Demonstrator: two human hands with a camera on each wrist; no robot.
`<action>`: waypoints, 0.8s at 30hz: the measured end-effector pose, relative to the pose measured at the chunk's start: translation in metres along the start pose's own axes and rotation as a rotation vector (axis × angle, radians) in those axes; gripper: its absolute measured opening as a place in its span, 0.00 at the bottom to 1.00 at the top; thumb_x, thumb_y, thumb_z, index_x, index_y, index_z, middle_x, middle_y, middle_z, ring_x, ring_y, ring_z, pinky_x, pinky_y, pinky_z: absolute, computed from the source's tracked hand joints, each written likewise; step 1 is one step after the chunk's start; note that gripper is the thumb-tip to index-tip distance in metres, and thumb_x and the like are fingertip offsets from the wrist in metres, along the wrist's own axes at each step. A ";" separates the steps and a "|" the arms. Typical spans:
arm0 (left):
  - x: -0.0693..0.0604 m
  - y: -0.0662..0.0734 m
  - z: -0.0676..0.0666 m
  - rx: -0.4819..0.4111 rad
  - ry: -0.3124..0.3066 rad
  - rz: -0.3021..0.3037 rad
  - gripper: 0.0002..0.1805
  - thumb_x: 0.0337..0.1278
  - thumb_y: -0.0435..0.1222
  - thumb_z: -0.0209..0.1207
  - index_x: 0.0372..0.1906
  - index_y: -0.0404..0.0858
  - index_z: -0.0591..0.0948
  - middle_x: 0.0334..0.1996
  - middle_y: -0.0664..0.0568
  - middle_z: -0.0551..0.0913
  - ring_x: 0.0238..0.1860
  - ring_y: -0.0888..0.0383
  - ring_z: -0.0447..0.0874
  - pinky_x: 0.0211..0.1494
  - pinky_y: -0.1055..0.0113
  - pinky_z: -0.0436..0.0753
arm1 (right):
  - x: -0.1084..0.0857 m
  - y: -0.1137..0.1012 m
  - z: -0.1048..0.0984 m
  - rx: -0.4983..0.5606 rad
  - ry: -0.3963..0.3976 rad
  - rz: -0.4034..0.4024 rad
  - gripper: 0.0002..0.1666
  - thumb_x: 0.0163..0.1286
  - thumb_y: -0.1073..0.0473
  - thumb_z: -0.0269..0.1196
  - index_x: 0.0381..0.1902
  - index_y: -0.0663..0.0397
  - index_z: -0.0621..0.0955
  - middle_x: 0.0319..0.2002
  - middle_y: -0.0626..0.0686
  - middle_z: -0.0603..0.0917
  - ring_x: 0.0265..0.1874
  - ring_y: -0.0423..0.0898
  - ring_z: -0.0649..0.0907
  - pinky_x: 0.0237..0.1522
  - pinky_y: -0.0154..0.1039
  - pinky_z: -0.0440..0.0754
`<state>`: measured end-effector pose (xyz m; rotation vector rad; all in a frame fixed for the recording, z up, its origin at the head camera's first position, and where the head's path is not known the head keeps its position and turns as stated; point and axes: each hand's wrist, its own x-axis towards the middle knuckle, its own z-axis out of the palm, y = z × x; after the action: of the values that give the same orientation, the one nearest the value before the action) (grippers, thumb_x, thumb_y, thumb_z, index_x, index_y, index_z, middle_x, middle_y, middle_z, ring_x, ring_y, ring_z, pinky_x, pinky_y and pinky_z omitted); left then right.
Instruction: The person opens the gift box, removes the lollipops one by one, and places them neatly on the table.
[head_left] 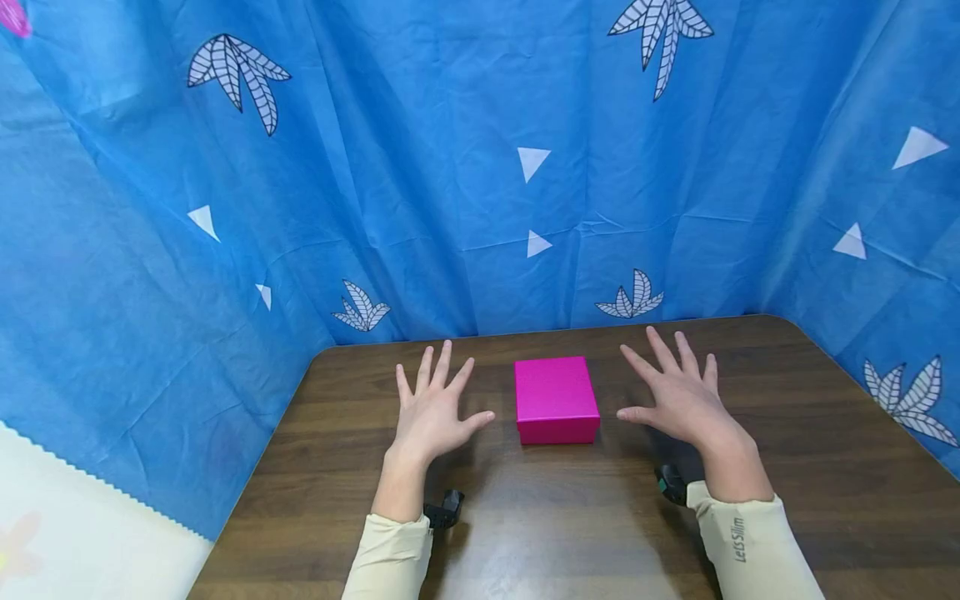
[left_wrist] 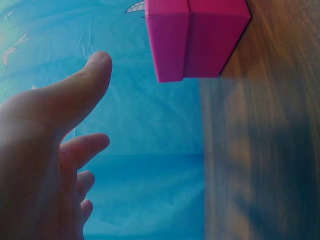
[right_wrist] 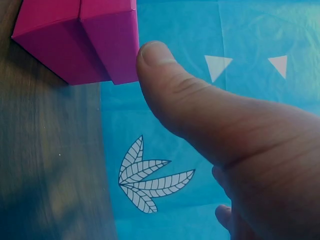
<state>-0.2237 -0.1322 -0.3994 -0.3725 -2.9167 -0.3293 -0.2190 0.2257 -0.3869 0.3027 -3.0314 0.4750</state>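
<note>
A bright pink lidded box [head_left: 557, 400] rests on the table between my two hands, its lid on. My left hand [head_left: 432, 421] is left of it with fingers spread, touching nothing. On the other side, my right hand [head_left: 684, 398] is spread in the same way, its thumb pointing at the box with a gap between. The left wrist view has the box [left_wrist: 200, 40] beyond the left thumb [left_wrist: 82, 92]. In the right wrist view the box [right_wrist: 80, 42] appears near the tip of the right thumb [right_wrist: 200, 107].
The brown wooden table [head_left: 555, 533] ends at the back against a blue curtain [head_left: 420, 167] with leaf and triangle prints, which also hangs along both sides. A pale cloth [head_left: 82, 525] shows at the lower left. A small black device is strapped at each wrist.
</note>
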 end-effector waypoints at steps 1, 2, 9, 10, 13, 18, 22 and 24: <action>0.000 0.000 0.000 -0.004 0.002 0.001 0.48 0.52 0.67 0.61 0.76 0.54 0.64 0.82 0.49 0.44 0.82 0.43 0.34 0.76 0.30 0.32 | 0.000 0.000 0.000 0.000 0.001 0.000 0.61 0.54 0.35 0.73 0.79 0.43 0.58 0.81 0.63 0.40 0.76 0.73 0.36 0.65 0.82 0.30; 0.000 0.000 0.000 0.000 0.001 0.000 0.48 0.52 0.68 0.61 0.76 0.54 0.64 0.82 0.49 0.44 0.82 0.43 0.34 0.76 0.30 0.32 | 0.000 0.000 0.000 -0.002 0.000 0.001 0.61 0.54 0.35 0.73 0.79 0.44 0.58 0.81 0.64 0.40 0.76 0.73 0.36 0.65 0.82 0.30; 0.000 0.000 -0.001 0.014 0.002 0.003 0.48 0.52 0.69 0.60 0.76 0.55 0.64 0.82 0.50 0.43 0.82 0.44 0.33 0.77 0.30 0.32 | 0.000 0.000 -0.002 0.002 -0.002 -0.002 0.60 0.55 0.36 0.73 0.79 0.44 0.57 0.81 0.62 0.39 0.76 0.73 0.37 0.65 0.82 0.31; 0.000 0.000 -0.001 0.014 0.002 0.003 0.47 0.52 0.69 0.60 0.76 0.55 0.64 0.82 0.50 0.43 0.82 0.44 0.33 0.77 0.30 0.32 | 0.000 0.000 -0.001 0.005 -0.001 -0.004 0.60 0.55 0.37 0.73 0.79 0.44 0.58 0.81 0.62 0.39 0.76 0.73 0.37 0.65 0.82 0.31; 0.000 0.000 -0.001 0.018 0.002 0.000 0.47 0.52 0.69 0.59 0.76 0.55 0.64 0.82 0.50 0.44 0.82 0.44 0.33 0.77 0.31 0.32 | 0.000 0.000 -0.001 0.007 0.001 -0.004 0.59 0.55 0.37 0.73 0.79 0.44 0.58 0.81 0.62 0.39 0.76 0.73 0.38 0.66 0.82 0.32; 0.000 -0.001 -0.001 0.001 0.002 -0.001 0.47 0.53 0.67 0.61 0.76 0.54 0.64 0.82 0.49 0.44 0.82 0.44 0.34 0.77 0.31 0.32 | 0.000 0.000 0.002 0.016 -0.011 -0.003 0.59 0.56 0.38 0.73 0.79 0.45 0.58 0.81 0.63 0.41 0.76 0.73 0.40 0.66 0.82 0.34; 0.002 -0.001 0.000 -0.023 0.018 0.004 0.48 0.53 0.66 0.62 0.77 0.54 0.63 0.82 0.48 0.46 0.82 0.44 0.39 0.78 0.32 0.34 | 0.001 0.000 0.004 0.028 -0.012 -0.031 0.59 0.57 0.39 0.73 0.79 0.45 0.57 0.80 0.64 0.43 0.76 0.74 0.42 0.66 0.82 0.37; 0.002 -0.001 0.000 -0.044 0.026 0.011 0.48 0.53 0.67 0.62 0.77 0.54 0.62 0.82 0.47 0.48 0.82 0.43 0.42 0.78 0.32 0.38 | 0.001 0.000 0.004 0.035 -0.010 -0.053 0.58 0.57 0.40 0.73 0.79 0.45 0.57 0.80 0.65 0.45 0.75 0.74 0.44 0.66 0.82 0.40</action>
<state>-0.2260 -0.1327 -0.3994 -0.3875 -2.8851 -0.3940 -0.2205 0.2241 -0.3911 0.3871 -3.0186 0.5247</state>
